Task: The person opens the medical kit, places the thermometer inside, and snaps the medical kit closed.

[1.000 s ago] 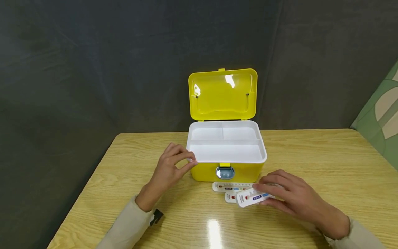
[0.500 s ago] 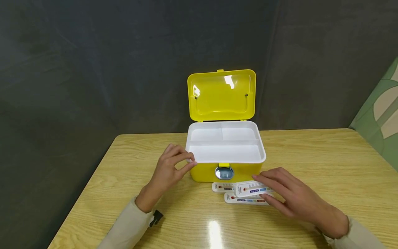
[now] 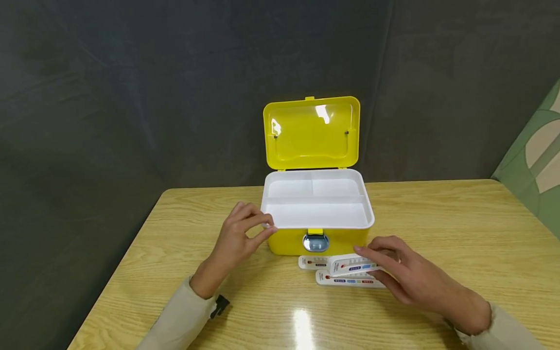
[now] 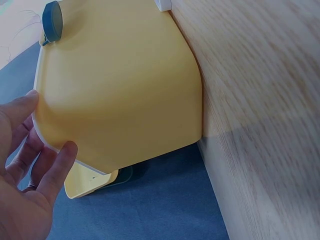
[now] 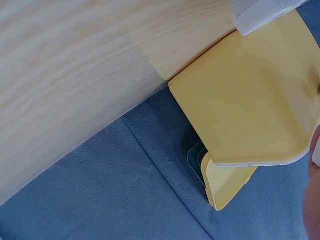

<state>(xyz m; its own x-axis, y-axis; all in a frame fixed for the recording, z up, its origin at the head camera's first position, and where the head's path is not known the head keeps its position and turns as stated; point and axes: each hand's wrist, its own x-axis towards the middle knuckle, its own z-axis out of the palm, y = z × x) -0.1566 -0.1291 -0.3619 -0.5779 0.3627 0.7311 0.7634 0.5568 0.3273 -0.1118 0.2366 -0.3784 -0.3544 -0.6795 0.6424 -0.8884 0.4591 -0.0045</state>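
Observation:
A yellow storage box (image 3: 339,241) stands on the table with its lid raised. My left hand (image 3: 242,236) holds its front left corner, thumb and fingertips at the white rim. In the left wrist view, the fingers (image 4: 59,172) touch the yellow wall near that rim. My right hand (image 3: 413,272) pinches a flat white thermometer (image 3: 350,266) in front of the box. Beneath it, partly covered, lie two similar thermometers: a rear one (image 3: 308,263) and a front one (image 3: 330,280). The right wrist view catches only a sliver of the right hand (image 5: 312,200) at its edge.
Inside the box sits a white tray (image 3: 317,199) divided into three compartments. The yellow lid (image 3: 312,136) leans back near a dark curtain (image 3: 197,97). A silver latch (image 3: 316,243) hangs at the box front. The wooden table (image 3: 437,218) extends to both sides.
My right hand has shifted the held thermometer slightly back and lowered it over the other two, turning it more level. The front thermometer shows more now. My left hand stays at the corner.

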